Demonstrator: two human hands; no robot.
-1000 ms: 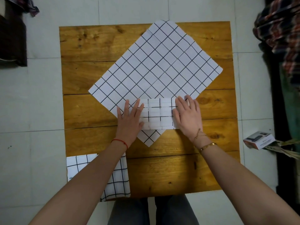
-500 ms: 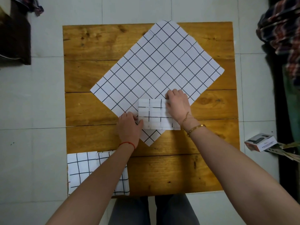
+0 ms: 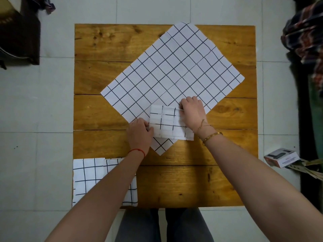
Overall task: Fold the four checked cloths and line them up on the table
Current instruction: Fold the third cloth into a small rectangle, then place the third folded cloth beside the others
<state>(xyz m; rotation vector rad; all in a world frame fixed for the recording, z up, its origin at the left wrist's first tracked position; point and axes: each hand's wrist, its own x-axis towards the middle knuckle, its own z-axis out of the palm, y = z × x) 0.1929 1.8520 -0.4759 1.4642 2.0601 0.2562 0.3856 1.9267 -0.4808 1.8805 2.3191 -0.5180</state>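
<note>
Since 1.0 s ago I note both hands have gone from flat to curled. The left hand pinches the folded cloth's near-left corner; the right hand grips its far-right edge, fingers closed on it. That cloth lies on the spread cloth mid-worktop. Another folded cloth sits at the near-left corner.

— How many checked cloths do you count on the table?
— Three: one spread flat cloth, one small folded cloth lying on it, one folded cloth at the near left corner.
— Hands?
— Two, a left hand and a right hand. And one small box on the floor
</note>
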